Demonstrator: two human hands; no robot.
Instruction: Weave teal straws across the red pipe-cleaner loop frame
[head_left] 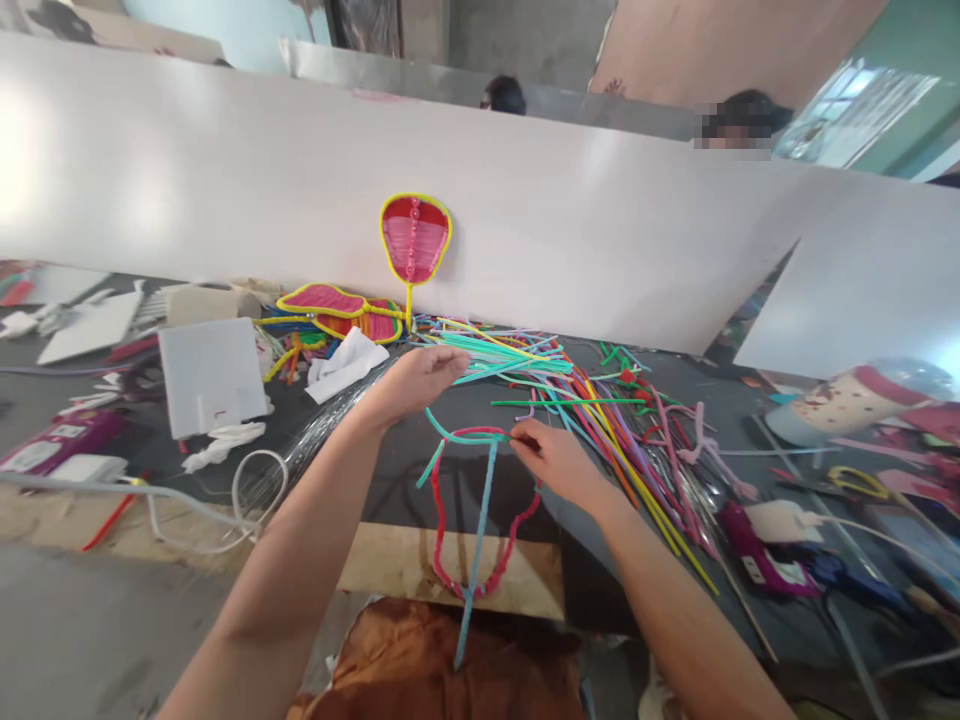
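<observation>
My right hand [559, 460] pinches the top right edge of a fan-shaped pipe-cleaner frame [440, 510]. Its outline is red, and a light-blue pipe-cleaner stem [480, 530] runs down its middle and out below. A turquoise pipe cleaner [461, 438] lies along the top edge, with loose ends sticking out to the left. My left hand [424, 382] is above and left of the frame, fingers stretched out and close together, with nothing visible in it. Beside its fingertips lies a bundle of turquoise pipe cleaners [517, 358].
A finished pink fan with a yellow rim [416, 240] leans on the white board [262, 170]. Loose coloured pipe cleaners [622, 460] spread to the right, near a purple glue gun [765, 555] and a tumbler [840, 405]. White cards [210, 375] and a cable [259, 480] lie left. Two people's heads show behind the board.
</observation>
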